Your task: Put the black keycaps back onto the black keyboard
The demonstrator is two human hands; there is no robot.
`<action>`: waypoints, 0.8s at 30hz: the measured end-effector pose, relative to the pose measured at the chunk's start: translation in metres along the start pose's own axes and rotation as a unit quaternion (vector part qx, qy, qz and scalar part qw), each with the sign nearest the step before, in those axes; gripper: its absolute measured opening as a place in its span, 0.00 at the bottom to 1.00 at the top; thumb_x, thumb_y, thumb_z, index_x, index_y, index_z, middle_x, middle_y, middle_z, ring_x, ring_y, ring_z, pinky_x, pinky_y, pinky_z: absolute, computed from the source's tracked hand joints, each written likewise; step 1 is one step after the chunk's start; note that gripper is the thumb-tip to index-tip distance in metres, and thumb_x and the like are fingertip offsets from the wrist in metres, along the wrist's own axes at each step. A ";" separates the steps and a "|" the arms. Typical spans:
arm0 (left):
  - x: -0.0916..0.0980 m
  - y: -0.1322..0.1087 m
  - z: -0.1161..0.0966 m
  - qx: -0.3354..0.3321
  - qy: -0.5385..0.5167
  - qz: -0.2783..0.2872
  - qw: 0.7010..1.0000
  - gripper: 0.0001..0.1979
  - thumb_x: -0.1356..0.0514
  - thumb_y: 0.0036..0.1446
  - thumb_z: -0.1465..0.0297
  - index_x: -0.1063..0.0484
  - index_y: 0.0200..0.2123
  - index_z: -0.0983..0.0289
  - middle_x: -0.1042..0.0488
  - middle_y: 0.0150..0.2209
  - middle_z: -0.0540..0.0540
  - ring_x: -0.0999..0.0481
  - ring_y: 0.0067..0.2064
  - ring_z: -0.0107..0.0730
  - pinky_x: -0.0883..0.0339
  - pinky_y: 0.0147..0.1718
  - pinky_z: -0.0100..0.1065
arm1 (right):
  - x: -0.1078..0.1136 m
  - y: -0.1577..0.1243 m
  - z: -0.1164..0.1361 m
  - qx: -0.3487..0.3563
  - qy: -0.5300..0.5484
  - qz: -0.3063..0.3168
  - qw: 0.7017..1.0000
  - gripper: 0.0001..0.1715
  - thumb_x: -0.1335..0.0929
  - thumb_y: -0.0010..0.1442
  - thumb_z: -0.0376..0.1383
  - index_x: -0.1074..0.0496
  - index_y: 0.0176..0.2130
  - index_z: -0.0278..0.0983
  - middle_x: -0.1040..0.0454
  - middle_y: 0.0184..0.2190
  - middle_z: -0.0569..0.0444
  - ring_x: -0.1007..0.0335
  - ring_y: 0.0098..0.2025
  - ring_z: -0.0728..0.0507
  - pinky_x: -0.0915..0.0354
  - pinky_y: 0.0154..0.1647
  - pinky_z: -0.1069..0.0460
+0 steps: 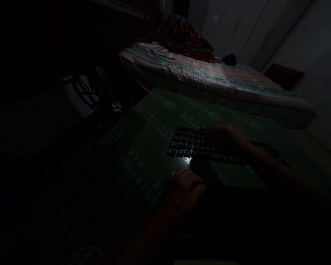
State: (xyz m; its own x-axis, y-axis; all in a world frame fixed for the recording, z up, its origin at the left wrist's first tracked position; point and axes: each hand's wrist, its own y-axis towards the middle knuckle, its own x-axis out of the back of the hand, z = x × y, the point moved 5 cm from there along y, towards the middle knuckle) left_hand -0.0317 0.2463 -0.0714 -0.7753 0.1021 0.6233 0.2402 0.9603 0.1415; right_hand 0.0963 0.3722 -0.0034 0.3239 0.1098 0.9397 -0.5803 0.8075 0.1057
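A dark keyboard (188, 141) lies on the green printed board, its left-hand keys catching some light. My right hand (226, 135) is over the middle of the keyboard; deep shadow hides its fingers, so I cannot tell whether they press or grip anything. Nearer to me, my left hand (183, 188) is at the front of the keyboard, apart from its keys. Its fingers are curled in with the thumb close to them, and whatever they may hold is hidden. Most of both forearms is lost in darkness.
The green board (146, 136) bears white globe prints and lettering. Behind it stands a bed with a patterned mattress (198, 71), bearing a red flowered cloth bundle (186, 38) and a small dark item (229, 59). A spoked wheel (88, 90) is at left.
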 end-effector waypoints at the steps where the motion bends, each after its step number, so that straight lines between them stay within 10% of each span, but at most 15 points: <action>1: 0.000 0.000 0.000 -0.004 0.003 0.001 1.000 0.03 0.42 0.50 0.71 0.28 0.26 0.61 0.24 0.31 0.49 0.30 0.37 0.32 0.44 0.38 0.36 | -0.004 -0.022 0.007 0.018 0.024 0.016 0.999 0.09 0.35 0.52 0.33 0.25 0.28 0.35 0.26 0.29 0.52 0.32 0.30 0.48 0.39 0.30 0.57; 8: -0.002 0.004 0.001 -0.022 0.031 -0.001 0.999 0.04 0.41 0.49 0.70 0.27 0.27 0.61 0.24 0.31 0.50 0.30 0.36 0.32 0.42 0.38 0.35 | -0.039 -0.116 0.021 0.058 0.087 -0.003 0.995 0.13 0.37 0.56 0.37 0.24 0.30 0.38 0.28 0.27 0.51 0.32 0.29 0.48 0.37 0.28 0.55; 24: -0.004 0.004 0.002 -0.039 0.041 -0.008 0.998 0.05 0.43 0.50 0.69 0.27 0.28 0.61 0.25 0.32 0.50 0.30 0.36 0.31 0.41 0.37 0.33 | -0.045 -0.115 0.030 0.058 0.050 0.021 0.997 0.11 0.37 0.56 0.32 0.26 0.27 0.36 0.29 0.28 0.51 0.32 0.30 0.48 0.36 0.29 0.55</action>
State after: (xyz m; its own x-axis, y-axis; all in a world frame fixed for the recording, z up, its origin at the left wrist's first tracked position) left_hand -0.0284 0.2503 -0.0745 -0.7298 0.0619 0.6809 0.2747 0.9385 0.2090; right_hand 0.1259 0.2573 -0.0481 0.3670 0.2052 0.9073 -0.6764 0.7284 0.1088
